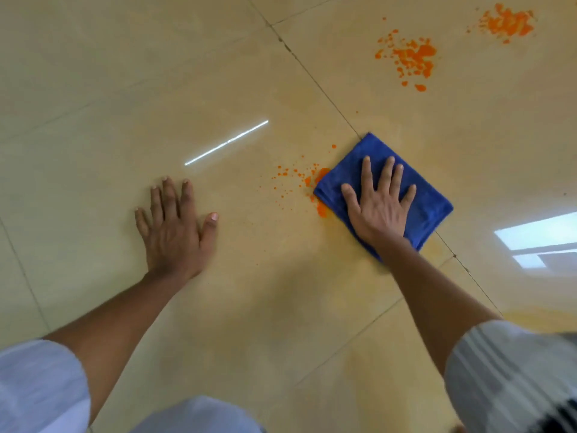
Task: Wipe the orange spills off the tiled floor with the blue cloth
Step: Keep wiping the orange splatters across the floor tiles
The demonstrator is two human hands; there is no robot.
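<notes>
A single wide-angle view from the person's head looks steeply down, close above a beige tiled floor (237, 295). Both forearms reach in from the near edge; the tile seams run diagonally toward the far right.

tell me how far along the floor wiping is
Done: probably the tile around the blue cloth, which shows only a faint orange haze. In hand: the right hand presses the cloth flat at the edge of the nearest spill; the left hand rests on the floor. Left: that spatter, plus the middle spill and the far spill, both untouched.
</notes>
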